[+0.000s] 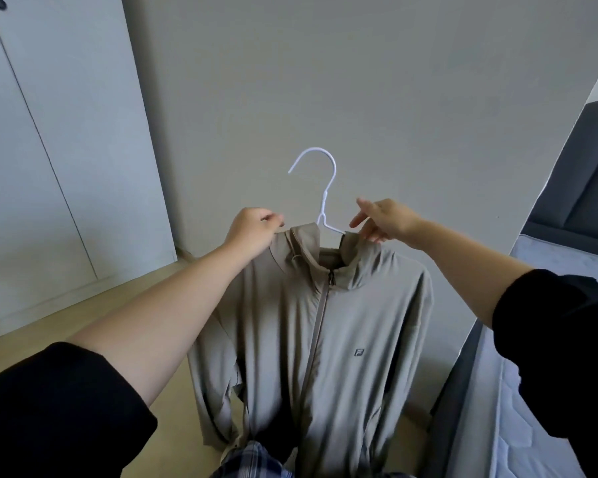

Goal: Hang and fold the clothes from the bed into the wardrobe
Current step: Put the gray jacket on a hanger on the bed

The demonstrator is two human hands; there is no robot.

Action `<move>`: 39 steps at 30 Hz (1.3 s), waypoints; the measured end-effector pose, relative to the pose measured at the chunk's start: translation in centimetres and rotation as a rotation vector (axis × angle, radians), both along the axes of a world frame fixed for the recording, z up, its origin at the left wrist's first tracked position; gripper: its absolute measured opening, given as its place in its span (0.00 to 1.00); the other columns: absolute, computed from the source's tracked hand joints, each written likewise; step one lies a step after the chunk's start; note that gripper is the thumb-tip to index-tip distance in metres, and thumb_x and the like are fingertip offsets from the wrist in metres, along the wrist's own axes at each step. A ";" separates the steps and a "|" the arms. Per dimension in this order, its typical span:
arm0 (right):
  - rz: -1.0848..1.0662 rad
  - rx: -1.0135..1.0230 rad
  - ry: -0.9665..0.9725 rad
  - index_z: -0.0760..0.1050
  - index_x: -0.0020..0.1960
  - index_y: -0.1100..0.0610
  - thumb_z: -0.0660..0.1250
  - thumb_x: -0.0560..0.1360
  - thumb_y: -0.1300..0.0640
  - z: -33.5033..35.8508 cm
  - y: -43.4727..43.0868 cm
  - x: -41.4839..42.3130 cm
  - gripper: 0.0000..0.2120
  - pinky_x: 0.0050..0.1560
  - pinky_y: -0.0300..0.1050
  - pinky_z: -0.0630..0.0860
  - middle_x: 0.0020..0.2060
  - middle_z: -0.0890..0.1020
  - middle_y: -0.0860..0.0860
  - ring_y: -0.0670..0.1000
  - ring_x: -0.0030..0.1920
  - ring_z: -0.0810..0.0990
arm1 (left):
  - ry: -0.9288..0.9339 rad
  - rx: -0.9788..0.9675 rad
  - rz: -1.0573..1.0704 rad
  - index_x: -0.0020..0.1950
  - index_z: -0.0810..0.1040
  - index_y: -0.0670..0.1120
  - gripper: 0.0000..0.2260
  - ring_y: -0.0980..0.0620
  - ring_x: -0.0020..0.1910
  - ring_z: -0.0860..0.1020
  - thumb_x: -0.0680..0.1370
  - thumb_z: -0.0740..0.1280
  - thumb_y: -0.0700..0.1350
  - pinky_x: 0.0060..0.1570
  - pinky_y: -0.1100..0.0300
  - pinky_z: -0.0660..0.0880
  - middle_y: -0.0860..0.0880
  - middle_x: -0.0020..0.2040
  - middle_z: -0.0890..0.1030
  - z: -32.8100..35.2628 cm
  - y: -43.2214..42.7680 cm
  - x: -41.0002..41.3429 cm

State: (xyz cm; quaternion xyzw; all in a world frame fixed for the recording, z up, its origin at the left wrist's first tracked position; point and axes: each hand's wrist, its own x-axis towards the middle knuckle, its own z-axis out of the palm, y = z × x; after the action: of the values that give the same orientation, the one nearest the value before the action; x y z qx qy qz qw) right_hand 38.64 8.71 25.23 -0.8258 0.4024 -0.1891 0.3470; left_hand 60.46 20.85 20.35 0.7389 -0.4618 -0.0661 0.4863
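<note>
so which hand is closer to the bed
Right. The right hand pinches the jacket collar on the side toward the bed; the left hand grips the far shoulder, farther from it.

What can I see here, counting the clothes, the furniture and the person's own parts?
jacket: one, beige, zipped, hung on the hanger, centre.
hanger: one, white, hook sticking up above the collar.
wardrobe doors: two panels, pale grey, left.
wall: one, grey, behind the jacket.
floor: one, light wood, below.
mattress: one, pale blue-grey, right edge.
headboard: one, dark grey, upper right.
trousers: one pair, blue checked, bottom edge.
sleeves: two, black, lower corners.
left hand: one, grips the jacket's shoulder.
right hand: one, pinches the jacket beside the collar.
</note>
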 end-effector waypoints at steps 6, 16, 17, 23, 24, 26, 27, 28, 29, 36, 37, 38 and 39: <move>0.121 -0.341 0.067 0.81 0.44 0.62 0.68 0.75 0.60 -0.7 0.9 0.5 0.06 0.40 0.42 0.69 0.39 0.80 0.57 0.51 0.40 0.74 | 0.162 -0.019 -0.175 0.43 0.83 0.52 0.07 0.67 0.37 0.76 0.75 0.69 0.54 0.38 0.73 0.70 0.59 0.38 0.81 0.9 0.9 -0.5; -0.054 -0.339 -0.174 0.78 0.34 0.60 0.68 0.73 0.63 -0.4 1.2 0.8 0.09 0.32 0.38 0.66 0.26 0.73 0.50 0.47 0.30 0.69 | -0.549 -0.026 -0.218 0.57 0.83 0.48 0.12 0.55 0.40 0.74 0.75 0.69 0.39 0.45 0.60 0.70 0.52 0.41 0.77 4.2 1.4 -1.5; -0.056 -0.333 -0.176 0.79 0.35 0.62 0.68 0.73 0.62 -0.5 1.3 0.9 0.08 0.32 0.38 0.66 0.27 0.74 0.52 0.48 0.31 0.69 | -0.674 -0.057 -0.179 0.53 0.84 0.47 0.09 0.51 0.43 0.76 0.75 0.68 0.39 0.44 0.58 0.70 0.50 0.42 0.79 4.3 1.5 -1.6; -0.145 -0.295 -0.202 0.81 0.38 0.61 0.70 0.72 0.60 -0.1 0.3 0.3 0.07 0.30 0.38 0.67 0.29 0.75 0.53 0.49 0.30 0.70 | -1.467 -0.376 -0.129 0.32 0.77 0.42 0.08 0.45 0.32 0.75 0.70 0.65 0.34 0.26 0.58 0.68 0.45 0.32 0.75 4.2 3.3 0.8; -0.167 -0.286 -0.218 0.81 0.36 0.60 0.70 0.72 0.60 0.0 0.1 0.2 0.06 0.31 0.38 0.67 0.29 0.75 0.53 0.49 0.31 0.71 | -1.494 -0.322 -0.155 0.32 0.77 0.42 0.06 0.44 0.32 0.75 0.68 0.67 0.33 0.28 0.57 0.69 0.45 0.33 0.76 3.8 3.5 1.2; -0.194 -0.277 -0.234 0.80 0.34 0.58 0.70 0.72 0.61 -0.2 -0.2 0.2 0.07 0.31 0.37 0.68 0.28 0.76 0.52 0.48 0.31 0.72 | -1.356 -0.200 -0.190 0.40 0.82 0.40 0.06 0.42 0.39 0.78 0.67 0.70 0.32 0.35 0.55 0.74 0.44 0.39 0.79 2.8 3.5 1.6; -0.199 -0.275 -0.235 0.80 0.34 0.57 0.71 0.72 0.61 -0.3 -0.3 0.2 0.08 0.31 0.36 0.68 0.27 0.76 0.50 0.47 0.30 0.72 | -1.199 -0.164 -0.181 0.47 0.83 0.40 0.09 0.41 0.44 0.78 0.70 0.69 0.33 0.41 0.52 0.75 0.43 0.45 0.80 2.5 3.4 1.5; -0.200 -0.269 -0.236 0.80 0.34 0.57 0.71 0.71 0.62 -0.5 -0.3 0.2 0.07 0.30 0.34 0.68 0.26 0.75 0.49 0.45 0.29 0.71 | -1.028 -0.136 -0.151 0.55 0.81 0.41 0.12 0.40 0.51 0.77 0.73 0.67 0.35 0.47 0.50 0.74 0.42 0.52 0.79 2.5 3.3 1.2; -0.198 -0.260 -0.241 0.80 0.35 0.58 0.71 0.71 0.62 -0.7 -0.2 0.3 0.06 0.29 0.32 0.67 0.26 0.75 0.48 0.44 0.29 0.71 | -0.884 -0.095 -0.123 0.62 0.78 0.42 0.14 0.41 0.57 0.75 0.77 0.65 0.40 0.53 0.50 0.72 0.43 0.58 0.77 2.5 2.9 1.0; -0.110 -0.227 -0.293 0.81 0.37 0.55 0.70 0.72 0.63 -0.9 0.7 0.2 0.07 0.36 0.34 0.71 0.30 0.79 0.46 0.43 0.33 0.74 | -0.478 0.216 -0.143 0.35 0.69 0.45 0.15 0.44 0.40 0.74 0.79 0.65 0.50 0.37 0.56 0.63 0.51 0.32 0.71 2.3 0.5 0.3; -0.108 -0.221 -0.315 0.81 0.38 0.54 0.69 0.72 0.64 -0.9 0.9 0.0 0.07 0.37 0.32 0.71 0.31 0.79 0.45 0.42 0.34 0.75 | -0.431 0.168 -0.121 0.34 0.71 0.44 0.15 0.45 0.38 0.73 0.78 0.66 0.49 0.36 0.57 0.63 0.51 0.31 0.70 2.1 0.4 0.2; -0.118 -0.234 -0.343 0.81 0.39 0.53 0.68 0.73 0.65 -0.9 1.0 -0.1 0.09 0.39 0.32 0.71 0.32 0.80 0.42 0.41 0.36 0.76 | -0.411 0.124 -0.090 0.34 0.73 0.44 0.14 0.46 0.37 0.72 0.77 0.67 0.48 0.34 0.57 0.62 0.52 0.30 0.70 1.9 0.3 0.0; -0.155 -0.275 -0.372 0.82 0.40 0.53 0.65 0.74 0.65 -0.8 1.0 -0.2 0.10 0.41 0.31 0.71 0.33 0.80 0.41 0.40 0.37 0.77 | -0.405 0.091 -0.057 0.33 0.73 0.45 0.14 0.47 0.36 0.71 0.77 0.67 0.48 0.33 0.58 0.61 0.52 0.29 0.70 1.7 0.3 -0.1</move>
State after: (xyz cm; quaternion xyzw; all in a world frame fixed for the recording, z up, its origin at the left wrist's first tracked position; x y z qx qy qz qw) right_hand 38.42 9.73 24.39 -0.7829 0.3643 -0.4170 0.2837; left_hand 60.34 21.19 22.06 0.7448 -0.5674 0.0491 0.3476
